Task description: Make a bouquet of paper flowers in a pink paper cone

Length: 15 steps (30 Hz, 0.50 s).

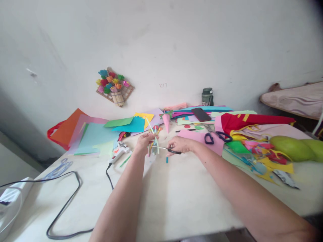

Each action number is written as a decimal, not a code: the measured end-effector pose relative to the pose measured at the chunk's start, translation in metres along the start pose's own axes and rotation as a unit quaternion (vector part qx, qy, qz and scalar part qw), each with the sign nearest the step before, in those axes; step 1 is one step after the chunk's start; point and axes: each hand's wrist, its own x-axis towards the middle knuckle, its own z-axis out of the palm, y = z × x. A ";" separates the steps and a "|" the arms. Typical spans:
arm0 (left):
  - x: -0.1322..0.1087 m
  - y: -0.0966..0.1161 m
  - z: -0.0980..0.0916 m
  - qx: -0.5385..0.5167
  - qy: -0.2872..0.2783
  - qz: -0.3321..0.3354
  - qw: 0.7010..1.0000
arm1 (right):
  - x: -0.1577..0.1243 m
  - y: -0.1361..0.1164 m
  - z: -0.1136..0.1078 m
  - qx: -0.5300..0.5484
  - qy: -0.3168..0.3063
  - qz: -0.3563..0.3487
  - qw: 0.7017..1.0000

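Observation:
My left hand (pixel 145 139) is closed on a bundle of thin paper strips (pixel 156 142), pale green, blue and other colours. One long pale strip slants up past my fingertips. From the right, my right hand (pixel 179 144) grips a pair of scissors (pixel 161 147) with dark handles. Their blades lie across the lower part of the bundle; whether they touch a strip I cannot tell. A short blue paper piece (pixel 167 160) lies on the table just below the scissors. Behind the strips stands a pink paper cone (pixel 166 121) with a green top.
A white glue gun (pixel 118 153) with a black cord lies left of my left arm. Coloured sheets (pixel 94 137) spread behind it. To the right are purple-handled scissors (pixel 219 137), a phone (pixel 201 114), paper scraps (pixel 267 161) and green fruit (pixel 290 148). A bottle (pixel 207 96) stands by the wall.

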 end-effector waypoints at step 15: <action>-0.003 0.003 0.002 0.032 -0.012 0.007 0.999 | -0.005 -0.008 -0.003 -0.012 -0.019 0.018 1.000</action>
